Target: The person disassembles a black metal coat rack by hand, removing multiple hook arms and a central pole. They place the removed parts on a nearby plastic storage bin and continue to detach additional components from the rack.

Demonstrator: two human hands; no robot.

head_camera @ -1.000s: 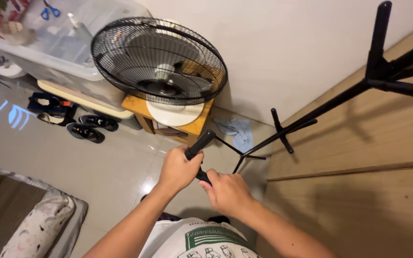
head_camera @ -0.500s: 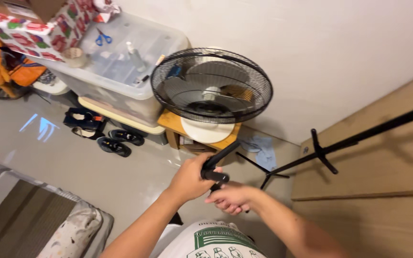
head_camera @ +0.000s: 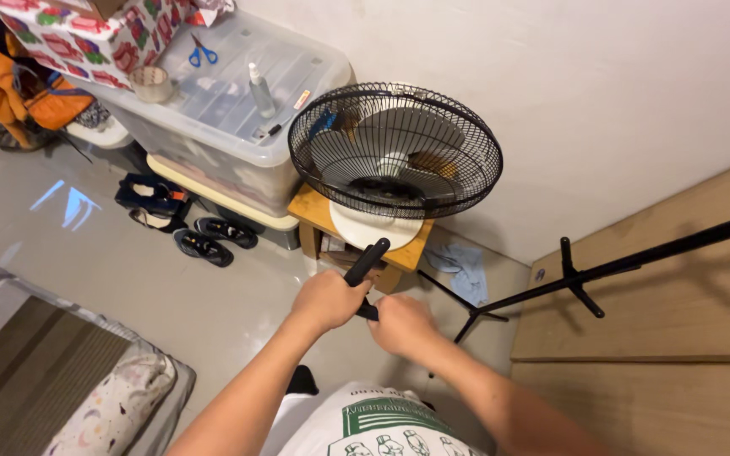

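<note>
My left hand (head_camera: 327, 301) is closed around a short black rod (head_camera: 367, 261) that sticks up and away from my fist. My right hand (head_camera: 400, 324) is closed just beside it on the lower part of the same black piece, of which a small bit shows between the two fists. Both hands are held in front of my chest, above the tiled floor. A black coat stand (head_camera: 589, 274) leans across the right side, its thin base legs spread near the wall.
A black-caged fan (head_camera: 394, 152) sits on a small wooden stool (head_camera: 313, 213) by the white wall. A clear lidded storage bin (head_camera: 238, 93) holds scissors, a tape roll and a bottle on top. Shoes (head_camera: 204, 241) lie on the floor. A wooden panel (head_camera: 678, 312) is at right, bedding (head_camera: 111, 405) lower left.
The view has shifted slightly, bringing the bin and fan further into frame. My right hand has moved up to close against my left fist, and the rod now tilts more upright.
</note>
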